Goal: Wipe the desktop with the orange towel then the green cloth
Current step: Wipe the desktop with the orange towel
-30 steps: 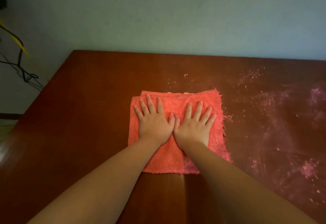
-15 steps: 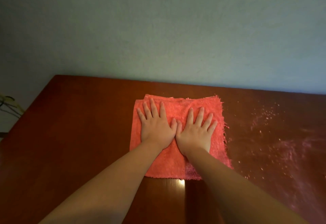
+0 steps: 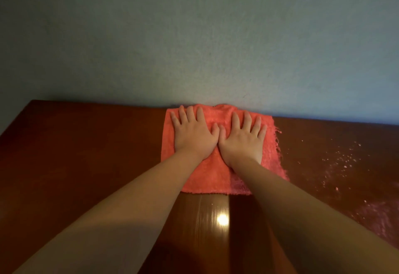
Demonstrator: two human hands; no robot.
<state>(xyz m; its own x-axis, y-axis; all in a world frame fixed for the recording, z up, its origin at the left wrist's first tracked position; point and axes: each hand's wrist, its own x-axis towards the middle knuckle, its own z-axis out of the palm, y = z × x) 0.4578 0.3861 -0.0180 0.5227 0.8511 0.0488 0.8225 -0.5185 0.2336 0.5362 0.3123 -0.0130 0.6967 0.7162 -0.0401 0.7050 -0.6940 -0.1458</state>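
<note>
Both hands lie flat on the orange towel, palms down with fingers straight and slightly spread, gripping nothing. The left hand and right hand sit side by side, thumbs touching. The towel is spread on the desktop beneath them, reaching a little past each hand sideways and back under the wrists.

Just beyond the fingertips the towel's far edge is bunched against the wall, where the desktop's back edge runs. Its frayed right edge lies just beside the right hand. Further right of that hand, pale pinkish powder is scattered over the wood, well apart from the towel. Left of the left hand a broad stretch of dark wood runs out to the desktop's left edge. Between the forearms, nearer than the towel, a light reflection shines on the wood.
</note>
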